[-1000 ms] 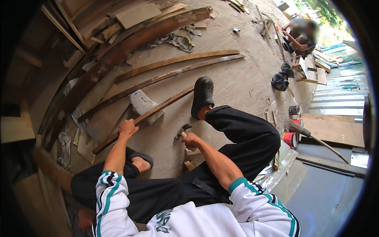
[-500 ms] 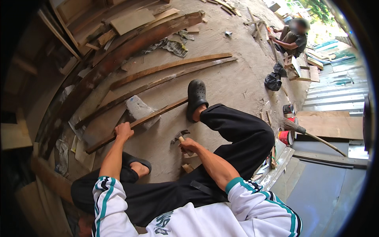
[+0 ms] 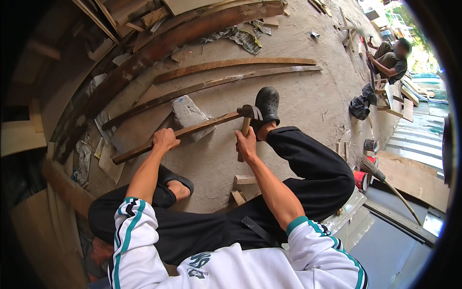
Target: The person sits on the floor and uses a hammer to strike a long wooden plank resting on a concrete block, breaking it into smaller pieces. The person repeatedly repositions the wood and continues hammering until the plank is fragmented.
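My left hand (image 3: 165, 139) is closed round a narrow wooden strip (image 3: 202, 127), which slants up to the right. The strip rests across a pale, rough block (image 3: 188, 115) on the floor. In my right hand (image 3: 246, 143) is a claw hammer (image 3: 250, 113), gripped by its wooden handle and raised upright. Its head is at the strip's far end, beside my dark clog (image 3: 267, 103); whether it touches the wood I cannot tell.
Two long wooden strips (image 3: 231, 63) lie farther off, before a thick brown beam (image 3: 178, 41). Offcuts (image 3: 245, 179) lie near my legs. On the right are a broom (image 3: 392, 185), paint cans (image 3: 361, 179) and a black bag (image 3: 360, 107). Another person (image 3: 389, 60) crouches at the far right.
My right hand has lifted the hammer from low near the floor up to the strip's far end. My left hand still grips the strip. The whole view has shifted somewhat.
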The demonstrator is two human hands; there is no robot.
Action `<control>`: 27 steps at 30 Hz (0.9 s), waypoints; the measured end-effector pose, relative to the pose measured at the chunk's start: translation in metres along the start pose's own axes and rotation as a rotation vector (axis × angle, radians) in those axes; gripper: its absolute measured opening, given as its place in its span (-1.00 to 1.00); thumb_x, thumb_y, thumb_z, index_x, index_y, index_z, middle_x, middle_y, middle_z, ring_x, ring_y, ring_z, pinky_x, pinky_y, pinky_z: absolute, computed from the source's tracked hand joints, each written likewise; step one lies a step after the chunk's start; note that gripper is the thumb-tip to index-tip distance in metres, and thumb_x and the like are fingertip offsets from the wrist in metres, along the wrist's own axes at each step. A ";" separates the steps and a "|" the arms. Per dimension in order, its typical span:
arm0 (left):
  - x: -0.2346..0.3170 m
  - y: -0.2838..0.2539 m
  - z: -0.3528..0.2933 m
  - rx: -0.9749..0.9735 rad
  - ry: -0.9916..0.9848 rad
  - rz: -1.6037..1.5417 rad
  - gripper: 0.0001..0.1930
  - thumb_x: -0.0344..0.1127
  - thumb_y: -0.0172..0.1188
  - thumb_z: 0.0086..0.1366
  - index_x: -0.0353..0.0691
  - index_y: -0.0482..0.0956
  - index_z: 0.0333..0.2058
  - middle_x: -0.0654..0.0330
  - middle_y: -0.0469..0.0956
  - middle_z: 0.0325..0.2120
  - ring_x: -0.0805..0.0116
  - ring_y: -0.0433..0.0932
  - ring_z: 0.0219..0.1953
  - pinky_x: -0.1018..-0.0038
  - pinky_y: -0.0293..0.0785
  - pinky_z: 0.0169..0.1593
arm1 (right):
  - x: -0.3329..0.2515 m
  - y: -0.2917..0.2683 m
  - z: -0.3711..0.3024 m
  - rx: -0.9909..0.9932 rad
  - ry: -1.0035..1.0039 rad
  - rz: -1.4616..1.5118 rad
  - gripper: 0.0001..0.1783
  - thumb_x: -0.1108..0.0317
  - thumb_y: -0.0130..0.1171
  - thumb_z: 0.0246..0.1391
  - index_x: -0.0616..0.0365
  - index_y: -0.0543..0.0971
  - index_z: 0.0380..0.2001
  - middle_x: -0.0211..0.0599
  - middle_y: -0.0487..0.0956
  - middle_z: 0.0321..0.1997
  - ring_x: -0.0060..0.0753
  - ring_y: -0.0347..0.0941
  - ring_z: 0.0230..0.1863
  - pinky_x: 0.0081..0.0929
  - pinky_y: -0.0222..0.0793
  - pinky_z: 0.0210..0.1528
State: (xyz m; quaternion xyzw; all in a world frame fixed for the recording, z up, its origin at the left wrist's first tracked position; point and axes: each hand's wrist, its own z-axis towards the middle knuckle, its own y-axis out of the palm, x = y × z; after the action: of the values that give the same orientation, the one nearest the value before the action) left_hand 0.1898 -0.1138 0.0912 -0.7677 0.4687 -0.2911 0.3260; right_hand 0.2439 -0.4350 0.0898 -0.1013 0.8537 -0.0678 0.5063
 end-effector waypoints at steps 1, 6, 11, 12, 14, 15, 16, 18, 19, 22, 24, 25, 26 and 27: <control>0.000 -0.001 0.003 -0.022 0.003 0.009 -0.58 -0.08 0.35 -0.02 -0.28 0.72 -0.25 -0.12 0.67 -0.25 -0.09 0.65 -0.12 0.18 0.56 -0.01 | -0.004 0.003 0.004 0.005 0.055 0.015 -0.71 0.24 0.23 0.14 0.17 0.37 -0.27 -0.34 0.41 -0.63 -0.45 0.38 -0.73 -0.41 0.32 -0.73; -0.001 -0.007 0.009 -0.052 0.008 -0.007 -0.59 -0.13 0.27 -0.05 -0.34 0.72 -0.29 -0.17 0.66 -0.26 -0.09 0.65 -0.14 0.18 0.55 -0.01 | -0.002 0.016 0.019 0.009 0.073 -0.150 -0.69 0.20 0.24 0.15 0.17 0.38 -0.40 -0.42 0.36 -0.69 -0.52 0.30 -0.78 -0.44 0.25 -0.77; 0.006 -0.011 0.008 -0.084 -0.020 -0.007 -0.58 -0.12 0.26 -0.06 -0.36 0.71 -0.29 -0.18 0.66 -0.25 -0.09 0.65 -0.13 0.18 0.55 0.00 | 0.026 0.027 0.042 0.108 -0.118 -0.319 -0.69 0.16 0.24 0.15 0.18 0.44 -0.40 -0.37 0.40 -0.70 -0.50 0.34 -0.76 -0.39 0.29 -0.72; 0.007 -0.011 0.009 -0.080 -0.025 -0.007 -0.57 -0.12 0.26 -0.06 -0.35 0.71 -0.29 -0.18 0.66 -0.24 -0.09 0.65 -0.13 0.19 0.54 0.00 | 0.031 0.029 0.045 0.144 -0.183 -0.320 -0.69 0.16 0.23 0.15 0.18 0.45 -0.40 -0.35 0.41 -0.70 -0.49 0.35 -0.75 -0.37 0.30 -0.70; 0.004 -0.009 0.008 -0.087 -0.035 -0.008 -0.57 -0.12 0.26 -0.05 -0.35 0.71 -0.27 -0.18 0.65 -0.23 -0.09 0.64 -0.11 0.19 0.54 0.01 | 0.035 0.034 0.042 0.211 -0.312 -0.325 -0.68 0.14 0.22 0.15 0.19 0.47 -0.42 -0.31 0.43 -0.69 -0.45 0.38 -0.73 -0.33 0.32 -0.66; 0.003 -0.008 0.008 -0.098 -0.036 -0.006 -0.57 -0.12 0.26 -0.05 -0.35 0.71 -0.27 -0.17 0.65 -0.22 -0.09 0.64 -0.11 0.19 0.54 0.01 | 0.038 0.037 0.039 0.179 -0.227 -0.337 -0.68 0.14 0.21 0.15 0.20 0.47 -0.42 -0.30 0.43 -0.69 -0.45 0.39 -0.72 -0.32 0.33 -0.65; 0.004 -0.009 0.010 -0.104 -0.031 -0.006 -0.56 -0.12 0.26 -0.05 -0.35 0.71 -0.26 -0.17 0.65 -0.22 -0.08 0.64 -0.10 0.19 0.54 0.02 | 0.041 0.037 0.039 0.153 -0.147 -0.349 -0.67 0.14 0.20 0.15 0.21 0.47 -0.43 -0.29 0.44 -0.69 -0.44 0.40 -0.72 -0.30 0.34 -0.63; 0.006 -0.012 0.015 -0.137 -0.029 -0.002 -0.56 -0.12 0.26 -0.04 -0.34 0.70 -0.24 -0.17 0.65 -0.20 -0.08 0.64 -0.09 0.19 0.54 0.02 | 0.043 0.035 0.048 0.090 -0.078 -0.412 -0.66 0.11 0.18 0.14 0.21 0.48 -0.42 -0.29 0.45 -0.70 -0.43 0.41 -0.70 -0.31 0.34 -0.62; 0.004 -0.011 0.014 -0.159 -0.039 0.001 -0.55 -0.12 0.26 -0.04 -0.34 0.70 -0.23 -0.17 0.65 -0.20 -0.08 0.63 -0.08 0.19 0.54 0.03 | 0.036 0.038 0.052 0.073 -0.057 -0.381 -0.66 0.12 0.18 0.15 0.21 0.47 -0.43 -0.30 0.44 -0.70 -0.44 0.41 -0.70 -0.32 0.34 -0.62; 0.003 -0.012 0.012 -0.149 -0.049 -0.025 -0.56 -0.12 0.26 -0.04 -0.33 0.71 -0.24 -0.17 0.65 -0.20 -0.08 0.63 -0.07 0.19 0.53 0.03 | 0.020 0.043 0.055 0.094 -0.096 -0.322 -0.67 0.15 0.18 0.17 0.22 0.44 -0.45 -0.32 0.43 -0.71 -0.48 0.39 -0.72 -0.37 0.34 -0.64; 0.006 -0.014 0.013 -0.147 -0.050 -0.014 -0.56 -0.12 0.27 -0.04 -0.33 0.70 -0.23 -0.16 0.65 -0.19 -0.07 0.63 -0.07 0.19 0.53 0.03 | 0.028 0.042 0.053 0.172 -0.185 -0.247 -0.66 0.16 0.19 0.17 0.23 0.44 -0.46 -0.31 0.43 -0.71 -0.48 0.39 -0.72 -0.37 0.33 -0.64; 0.007 -0.013 0.013 -0.146 -0.055 -0.008 -0.56 -0.12 0.27 -0.03 -0.33 0.70 -0.23 -0.16 0.65 -0.18 -0.06 0.63 -0.07 0.19 0.53 0.03 | 0.031 0.043 0.050 0.207 -0.230 -0.209 -0.66 0.17 0.19 0.17 0.23 0.43 -0.46 -0.31 0.43 -0.71 -0.48 0.39 -0.72 -0.37 0.33 -0.65; 0.007 -0.013 0.014 -0.145 -0.057 -0.006 -0.56 -0.12 0.27 -0.03 -0.33 0.70 -0.23 -0.16 0.65 -0.18 -0.07 0.63 -0.07 0.18 0.53 0.03 | 0.034 0.044 0.046 0.240 -0.236 -0.224 -0.69 0.19 0.17 0.16 0.24 0.44 -0.45 -0.30 0.45 -0.69 -0.47 0.40 -0.71 -0.36 0.34 -0.64; 0.008 -0.013 0.015 -0.144 -0.060 -0.003 -0.56 -0.13 0.27 -0.03 -0.33 0.70 -0.22 -0.16 0.65 -0.17 -0.07 0.63 -0.07 0.18 0.53 0.03 | 0.035 0.042 0.049 0.161 -0.119 -0.266 -0.70 0.20 0.16 0.15 0.24 0.44 -0.45 -0.30 0.45 -0.69 -0.46 0.41 -0.70 -0.35 0.35 -0.63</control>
State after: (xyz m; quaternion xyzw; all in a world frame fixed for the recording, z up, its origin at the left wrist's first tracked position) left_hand 0.2107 -0.1128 0.0931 -0.7983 0.4773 -0.2341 0.2831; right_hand 0.2662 -0.4032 0.0275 -0.1764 0.7932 -0.1962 0.5488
